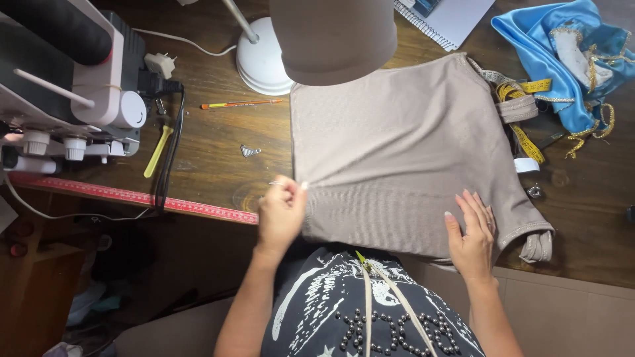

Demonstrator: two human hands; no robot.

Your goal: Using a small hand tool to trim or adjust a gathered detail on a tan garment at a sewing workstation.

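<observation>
Left hand [281, 213] at the near left edge of the beige fabric [397, 152], fingers pinched together on a small pin or needle, too fine to tell which, right at the cloth's border. Right hand [471, 233] flat and open, fingers spread, pressing down on the fabric's near right part, close to its banded corner. Fabric spread smooth across the wooden table [211, 142], far edge tucked under the shade of a white desk lamp [264, 63]. Left of the cloth, lying apart: an orange pencil [239, 104], a small metal clip [249, 151], a yellow-handled tool [157, 152]. Along the table's near edge, a red ruler [132, 197]. At far left, a white sewing machine [73, 86]. Beyond the right edge of the fabric, a yellow measuring tape [526, 116] and a blue satin garment [562, 46] with gold trim.
</observation>
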